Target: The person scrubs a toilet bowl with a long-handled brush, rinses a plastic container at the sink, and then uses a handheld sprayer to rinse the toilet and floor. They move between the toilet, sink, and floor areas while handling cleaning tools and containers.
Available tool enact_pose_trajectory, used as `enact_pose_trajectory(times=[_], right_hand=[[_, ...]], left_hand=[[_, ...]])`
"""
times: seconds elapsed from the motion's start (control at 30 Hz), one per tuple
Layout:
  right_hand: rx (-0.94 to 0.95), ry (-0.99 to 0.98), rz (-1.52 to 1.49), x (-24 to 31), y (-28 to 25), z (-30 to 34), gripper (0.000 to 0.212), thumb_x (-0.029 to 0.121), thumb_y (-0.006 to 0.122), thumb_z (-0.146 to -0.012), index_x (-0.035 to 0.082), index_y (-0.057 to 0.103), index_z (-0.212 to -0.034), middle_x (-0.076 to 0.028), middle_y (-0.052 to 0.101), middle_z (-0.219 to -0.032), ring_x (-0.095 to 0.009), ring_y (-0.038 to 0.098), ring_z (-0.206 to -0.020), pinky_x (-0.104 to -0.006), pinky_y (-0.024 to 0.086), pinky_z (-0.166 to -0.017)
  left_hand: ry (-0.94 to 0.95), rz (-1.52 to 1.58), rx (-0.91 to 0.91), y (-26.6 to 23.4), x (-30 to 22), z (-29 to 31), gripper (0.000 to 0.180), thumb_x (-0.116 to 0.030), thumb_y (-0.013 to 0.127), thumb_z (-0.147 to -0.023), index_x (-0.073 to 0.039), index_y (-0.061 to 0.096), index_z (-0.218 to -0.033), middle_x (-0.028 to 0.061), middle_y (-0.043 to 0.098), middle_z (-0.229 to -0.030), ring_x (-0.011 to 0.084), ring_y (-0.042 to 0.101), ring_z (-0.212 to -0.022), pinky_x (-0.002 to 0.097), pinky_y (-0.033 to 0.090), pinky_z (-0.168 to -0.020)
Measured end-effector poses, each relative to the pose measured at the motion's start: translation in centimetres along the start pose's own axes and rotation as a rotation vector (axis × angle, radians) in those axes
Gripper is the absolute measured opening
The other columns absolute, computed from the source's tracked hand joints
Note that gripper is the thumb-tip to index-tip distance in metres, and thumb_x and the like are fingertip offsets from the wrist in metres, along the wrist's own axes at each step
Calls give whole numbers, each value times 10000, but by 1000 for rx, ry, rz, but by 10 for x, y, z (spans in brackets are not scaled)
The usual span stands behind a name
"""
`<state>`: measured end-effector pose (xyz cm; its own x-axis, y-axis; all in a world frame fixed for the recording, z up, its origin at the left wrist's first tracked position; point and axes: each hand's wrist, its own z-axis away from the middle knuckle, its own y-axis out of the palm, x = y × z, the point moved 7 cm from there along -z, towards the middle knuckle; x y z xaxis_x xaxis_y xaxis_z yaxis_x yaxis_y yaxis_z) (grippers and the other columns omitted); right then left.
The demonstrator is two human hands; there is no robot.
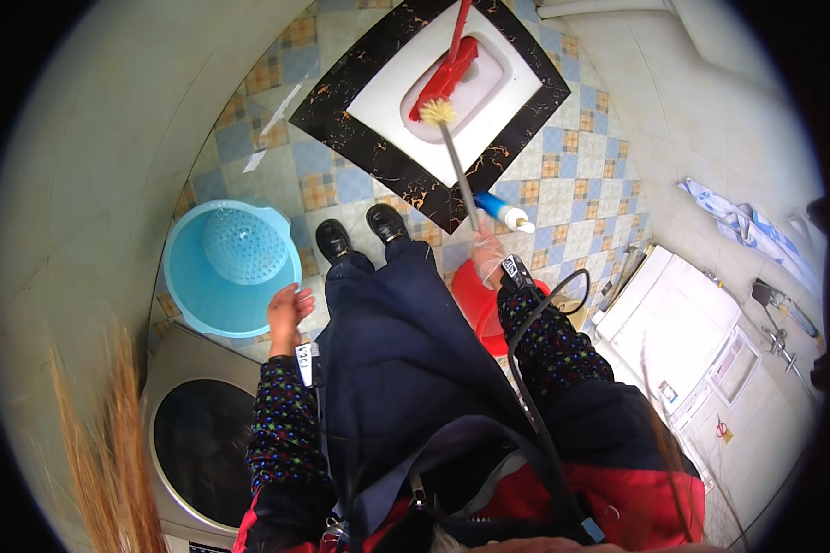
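Observation:
My right hand (488, 255) wears a clear glove and grips the grey handle of a toilet brush (456, 162). Its yellow bristle head (438, 111) rests in the white squat toilet pan (512, 81), which is set in a black marble frame (341, 109). A red brush with a red handle (446, 72) also lies in the pan. My left hand (288, 311) hangs at my side with relaxed fingers, next to the rim of a light blue bucket (233, 267), holding nothing.
A blue and white bottle (504, 210) lies on the checkered tile floor by the frame. A red basin (483, 311) sits behind my right arm. A front-loading washing machine (201, 441) is at lower left, a white appliance (675, 343) at right, broom bristles (111, 452) far left.

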<state>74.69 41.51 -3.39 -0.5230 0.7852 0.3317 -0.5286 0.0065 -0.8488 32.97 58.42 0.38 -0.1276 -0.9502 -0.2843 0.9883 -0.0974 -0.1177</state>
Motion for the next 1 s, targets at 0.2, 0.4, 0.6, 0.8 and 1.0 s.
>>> enact_pose_trajectory(times=[0.2,0.4,0.6,0.8,1.0], right_hand=[[999,467,-1604,179,21,60,164,184,523,-868,30,515,-923,-99,595,-839,-178,586,-685,-276,495,-590],[1136,-134,-1019,260,-10,45,340,319,437,-896,34,553,-1040,-109,604,-930,-180,565,-782,-290,463,-685],[-107,-631,542,311,-112,-183,170,149,530,-773,46,579,-899,-158,585,-837,-287,575,-834,-377,475,-704],[-128,-875,1228,424,-153,-391,259,155,478,-816,48,639,-988,-114,607,-1036,-274,564,-963,-389,440,-789],[-204,-928,1874,466,-143,-483,303,286,504,-845,161,599,-1104,-24,564,-1157,-198,489,-1110,-467,281,-946]], left_hand=[[-105,-276,609,155,-17,90,542,-534,433,-866,-15,535,-981,114,630,-840,183,624,-683,297,527,-601],[-24,-35,398,158,-64,112,371,-442,516,-863,-79,444,-842,2,434,-614,98,425,-443,275,460,-397],[-39,14,413,119,-100,102,263,-299,599,-845,-98,439,-790,-15,432,-598,95,422,-465,267,427,-426],[-188,149,386,100,-76,77,220,-255,618,-833,-103,459,-834,-24,443,-603,87,429,-465,263,426,-436],[-197,321,286,75,-63,47,227,-250,618,-833,-106,442,-828,-20,447,-602,87,431,-457,267,426,-431]])
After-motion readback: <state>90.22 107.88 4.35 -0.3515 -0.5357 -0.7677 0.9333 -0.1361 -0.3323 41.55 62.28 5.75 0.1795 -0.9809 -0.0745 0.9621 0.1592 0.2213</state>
